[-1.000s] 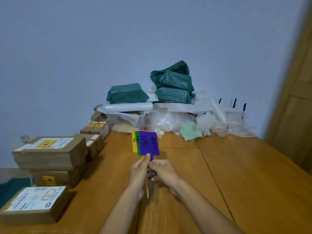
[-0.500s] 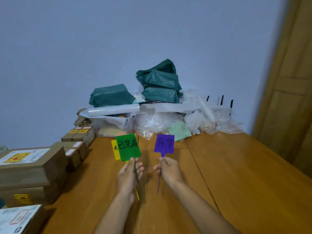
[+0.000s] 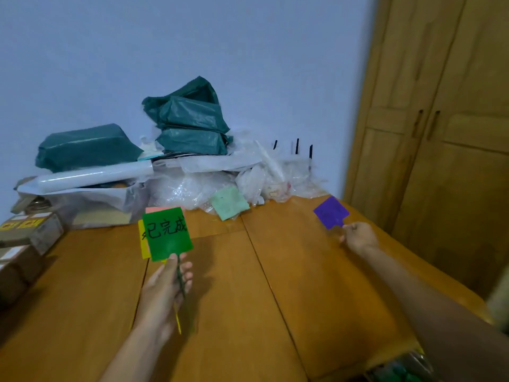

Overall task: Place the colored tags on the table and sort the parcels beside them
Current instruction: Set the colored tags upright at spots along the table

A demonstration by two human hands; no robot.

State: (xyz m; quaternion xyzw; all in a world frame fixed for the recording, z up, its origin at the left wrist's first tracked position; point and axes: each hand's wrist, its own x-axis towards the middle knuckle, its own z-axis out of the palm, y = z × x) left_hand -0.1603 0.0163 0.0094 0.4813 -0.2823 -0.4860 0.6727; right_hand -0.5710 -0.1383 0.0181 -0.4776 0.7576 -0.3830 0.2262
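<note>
Left hand (image 3: 165, 288) is squeezing the stems of the green tag (image 3: 167, 234), w/ yellow tag (image 3: 143, 248) and pink tag (image 3: 155, 209) peeking behind, above the table (image 3: 289, 271). Right hand (image 3: 358, 237) is pinching the purple tag (image 3: 331, 212) near the table's far right edge. Brown parcels (image 3: 30, 230) are sitting at left.

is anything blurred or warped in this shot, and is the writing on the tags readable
Head view: wide-angle bend curves the wardrobe and table edge; the right hand and purple tag are motion-smeared, with no writing legible on it; the green tag in the left hand is sharp, its black characters readable; lighting is soft, shadows faint.
</note>
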